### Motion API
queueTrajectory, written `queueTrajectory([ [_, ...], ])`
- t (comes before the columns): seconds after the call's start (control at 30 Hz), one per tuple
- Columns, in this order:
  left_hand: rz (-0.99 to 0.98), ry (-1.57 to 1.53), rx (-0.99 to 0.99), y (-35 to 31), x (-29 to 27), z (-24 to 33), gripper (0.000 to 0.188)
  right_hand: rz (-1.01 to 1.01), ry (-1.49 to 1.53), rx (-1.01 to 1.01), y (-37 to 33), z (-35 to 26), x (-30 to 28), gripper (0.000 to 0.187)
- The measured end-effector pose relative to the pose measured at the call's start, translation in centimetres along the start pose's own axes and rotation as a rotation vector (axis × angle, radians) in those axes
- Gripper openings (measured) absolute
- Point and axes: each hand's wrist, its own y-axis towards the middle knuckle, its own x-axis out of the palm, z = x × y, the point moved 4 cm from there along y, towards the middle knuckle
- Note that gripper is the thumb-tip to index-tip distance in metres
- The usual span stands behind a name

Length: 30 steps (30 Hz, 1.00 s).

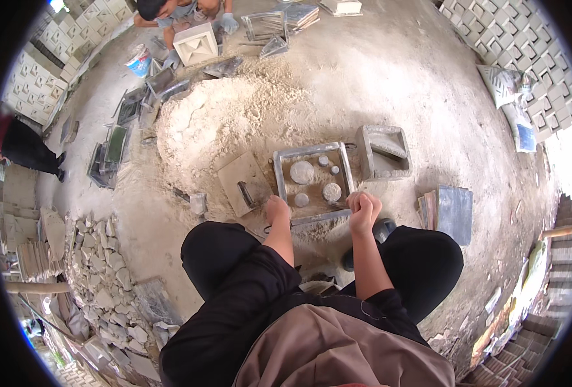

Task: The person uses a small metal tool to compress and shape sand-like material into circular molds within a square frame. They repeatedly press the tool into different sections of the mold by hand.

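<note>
Both curled: left hand [277, 210], right hand [365, 211] at frame [308, 150]; grip unclear. Powder heap [199, 119] beyond, hollow block [365, 158] alongside.

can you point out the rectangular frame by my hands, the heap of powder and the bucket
frame [308, 149]: head view, on its far bar
heap of powder [199, 122]: head view, on its pale middle
bucket [141, 64]: head view, on its side
</note>
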Motion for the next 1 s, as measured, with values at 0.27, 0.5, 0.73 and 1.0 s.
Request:
queueTrajectory([
  [0.27,-0.081,-0.436,-0.126,-6.3,-2.3,5.6,0.039,0.004,-0.152,0.019,-0.4,0.8,-1.8,0.036],
  [0.5,0.054,-0.437,-0.024,-3.3,-0.4,1.4,0.049,-0.098,-0.031,-0.039,0.2,1.3,-0.1,0.03],
  [0.73,-0.158,-0.402,-0.037,-4.7,-1.0,1.7,0.051,-0.238,-0.036,0.236,1.1,1.4,-1.4,0.041],
  [1.0,-0.23,-0.296,-0.145,-2.6,0.7,-0.7,0.053,0.176,0.115,0.186,2.3,0.7,-2.8,0.043],
])
